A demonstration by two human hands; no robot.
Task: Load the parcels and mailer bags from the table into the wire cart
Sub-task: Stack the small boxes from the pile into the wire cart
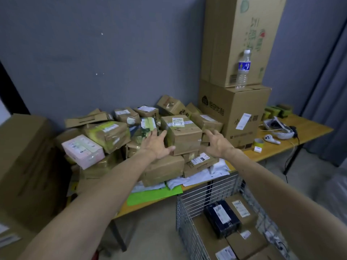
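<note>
Both hands are open, fingers spread: my left hand (159, 145) and my right hand (217, 143) are on the two sides of a taped brown parcel (183, 136), on top of the pile (107, 136) on the tabletop (309, 132). Below my right hand, nearer to me, stands the wire cart (202, 192) holding a dark box (221, 220).

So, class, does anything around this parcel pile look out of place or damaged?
Yes: a water bottle stands near the top edge of a big carton. A flattened cardboard box lies askew atop the parcels, back left.
</note>
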